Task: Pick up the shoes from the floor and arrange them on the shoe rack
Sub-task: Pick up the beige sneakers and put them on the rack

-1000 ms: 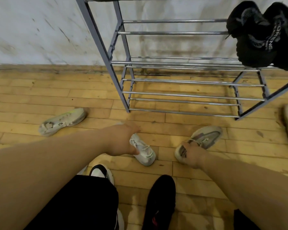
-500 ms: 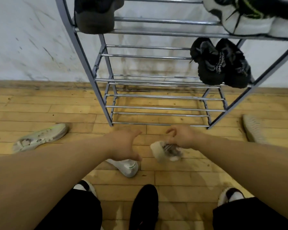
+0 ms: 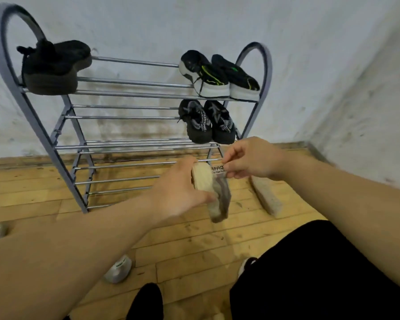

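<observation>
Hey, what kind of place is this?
Likely a home entryway corner: a metal shoe rack with black sneakers stands against a scuffed white wall on a wooden plank floor.

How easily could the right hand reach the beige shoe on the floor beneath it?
Probably not yet: the right hand pinches the held shoe. The floor shoe lies close, nothing between.

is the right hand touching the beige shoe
Touching. The head view shows the right hand pinching the printed tab of the beige shoe between thumb and fingers.
</observation>
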